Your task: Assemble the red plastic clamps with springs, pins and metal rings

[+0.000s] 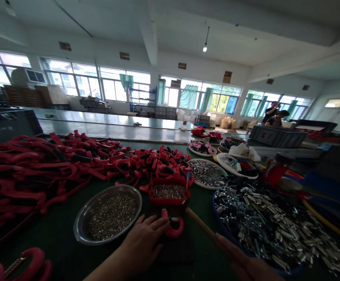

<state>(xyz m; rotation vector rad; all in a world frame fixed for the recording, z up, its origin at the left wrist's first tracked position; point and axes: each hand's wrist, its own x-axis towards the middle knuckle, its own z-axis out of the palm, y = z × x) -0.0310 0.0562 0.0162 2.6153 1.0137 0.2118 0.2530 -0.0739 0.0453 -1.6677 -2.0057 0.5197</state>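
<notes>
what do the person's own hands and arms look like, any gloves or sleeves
The left hand is bare, with no glove, and no ring or watch shows on it. Its forearm is bare too, with no sleeve as far as the picture's lower edge. The right hand also looks ungloved, but it is dim and blurred, so finer details can't be made out.

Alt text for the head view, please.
Left hand touching a curved red part with a spring, right hand holding a wooden handle. Around them: a bowl of small metal pieces, a red box, heaped red parts, a blue basin of metal parts.
</notes>
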